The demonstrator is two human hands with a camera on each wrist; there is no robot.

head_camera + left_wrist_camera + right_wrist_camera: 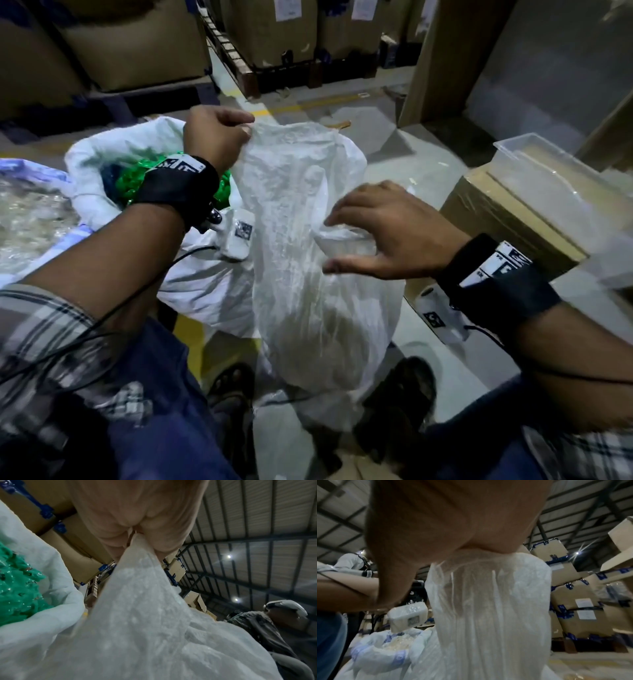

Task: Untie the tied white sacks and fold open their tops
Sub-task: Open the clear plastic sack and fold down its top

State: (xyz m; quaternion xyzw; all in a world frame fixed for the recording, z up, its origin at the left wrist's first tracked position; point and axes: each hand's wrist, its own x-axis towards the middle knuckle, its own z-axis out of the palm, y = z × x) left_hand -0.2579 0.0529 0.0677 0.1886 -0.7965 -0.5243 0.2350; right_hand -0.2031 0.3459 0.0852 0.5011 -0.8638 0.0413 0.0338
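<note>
The left hand (214,137) is raised with its knuckles up, fingers and thumb curled tight, pinching the top edge of the thin translucent white plastic sack (308,246) — the left wrist view shows the film bunched between the fingertips (164,543). The sack stands on the floor between the person's feet. The right hand (390,229) reaches in from the right, palm down, fingers spread and loosely bent, touching a fold at the sack's side. Behind stands an open white woven sack holding green pieces (137,185).

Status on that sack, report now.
Left hand pinches white sack top edge. Right hand open, fingers on its side. Open sack of green pieces beside it.
</note>
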